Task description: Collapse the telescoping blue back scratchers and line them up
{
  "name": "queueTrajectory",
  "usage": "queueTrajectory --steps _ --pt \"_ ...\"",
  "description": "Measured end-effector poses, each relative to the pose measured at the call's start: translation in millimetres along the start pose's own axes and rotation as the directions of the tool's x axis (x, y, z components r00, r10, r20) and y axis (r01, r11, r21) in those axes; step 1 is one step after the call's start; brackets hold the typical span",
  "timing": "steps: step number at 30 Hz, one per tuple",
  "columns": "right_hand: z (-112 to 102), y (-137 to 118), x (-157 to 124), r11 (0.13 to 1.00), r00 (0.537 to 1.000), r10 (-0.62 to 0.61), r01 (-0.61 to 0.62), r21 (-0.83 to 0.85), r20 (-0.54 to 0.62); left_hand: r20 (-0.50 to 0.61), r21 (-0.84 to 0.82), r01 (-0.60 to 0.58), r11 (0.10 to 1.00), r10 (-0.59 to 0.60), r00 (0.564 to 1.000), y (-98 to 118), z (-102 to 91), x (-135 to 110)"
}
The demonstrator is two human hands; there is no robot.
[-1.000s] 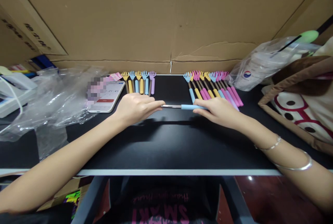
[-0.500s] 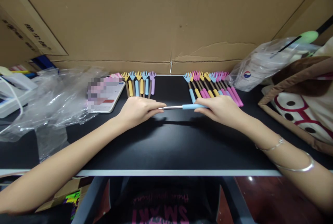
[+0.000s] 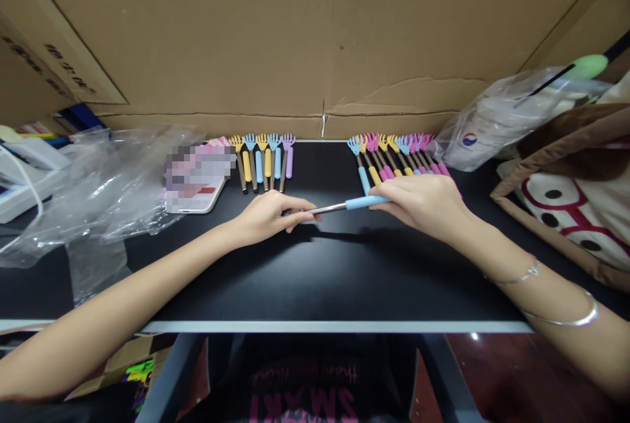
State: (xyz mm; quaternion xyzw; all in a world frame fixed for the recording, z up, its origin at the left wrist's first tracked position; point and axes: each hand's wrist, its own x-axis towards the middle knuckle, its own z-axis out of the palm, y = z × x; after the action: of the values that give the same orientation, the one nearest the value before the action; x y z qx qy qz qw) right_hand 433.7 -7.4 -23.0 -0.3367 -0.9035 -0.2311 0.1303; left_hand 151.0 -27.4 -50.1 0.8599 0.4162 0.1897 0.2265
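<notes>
Gripping the blue handle at three o'clock in a closed right hand, pinching the metal rod at nine in the left hand, probably for steadiness.

Tabletop: before the cardboard wall
Plastic wrap: far left on the tabletop
Phone: right of the wrap
Left scratcher row: right of the phone
Right scratcher row: behind the right hand
Cup: in a plastic bag, right of that row
Cloth bag: right of the cup
Rod: from left hand to right hand, above the tabletop
</notes>
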Motion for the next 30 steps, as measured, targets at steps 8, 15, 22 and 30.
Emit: queueTrajectory --steps 8,15,22,30 --pt "5 -3 1 0.997 0.999 0.048 -0.049 0.057 0.009 -0.183 0.248 -0.029 0.968 0.076 0.98 -1 1.5 0" --pt "14 -9 2 0.976 0.992 0.114 -0.124 0.181 0.06 -0.292 0.618 -0.073 0.783 0.315 0.903 -1 -7.9 -5" --pt "14 -13 4 0.822 0.952 0.09 -0.237 0.517 0.294 -0.234 0.812 -0.112 0.573 0.495 0.837 2 -12.9 -5" --pt "4 -15 7 0.635 0.883 -0.094 -0.302 0.711 0.459 -0.159 0.883 -0.168 0.439 0.615 0.772 4 -14.1 -7"
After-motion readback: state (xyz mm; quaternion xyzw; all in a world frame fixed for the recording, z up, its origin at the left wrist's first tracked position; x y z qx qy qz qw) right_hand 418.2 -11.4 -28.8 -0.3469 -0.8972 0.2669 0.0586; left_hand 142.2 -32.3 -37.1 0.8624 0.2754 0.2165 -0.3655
